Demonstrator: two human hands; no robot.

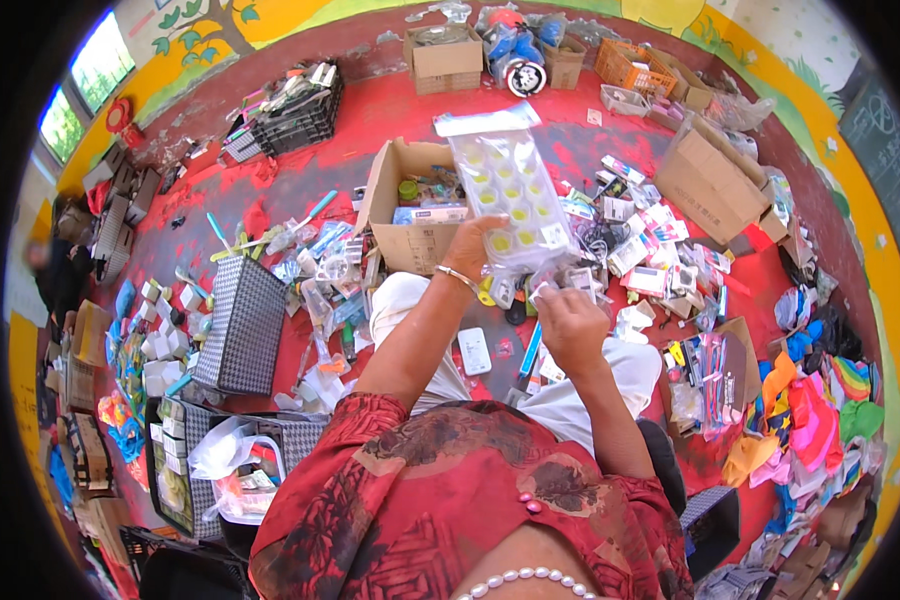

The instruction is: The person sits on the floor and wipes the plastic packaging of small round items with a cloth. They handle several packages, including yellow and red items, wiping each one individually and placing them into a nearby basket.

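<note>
My left hand (473,243), with a bracelet at the wrist, grips the lower left edge of a clear plastic package (518,190). Rows of round cups with yellow-green centres fill the package, which has a white strip along its top. The package is held up and tilted in front of an open cardboard box (418,240). Just below its lower right end, my right hand (573,322) is closed with the fingertips pinched together. Thin clear plastic shows by those fingertips, but what they hold is too small to make out.
Small packaged goods (650,250) lie heaped at the right, with colourful cloth items (810,410) beyond. A black-and-white checked basket (238,325) stands at the left among loose goods. A large cardboard box (710,180) leans at the far right. A white rectangular item (474,351) lies between my legs.
</note>
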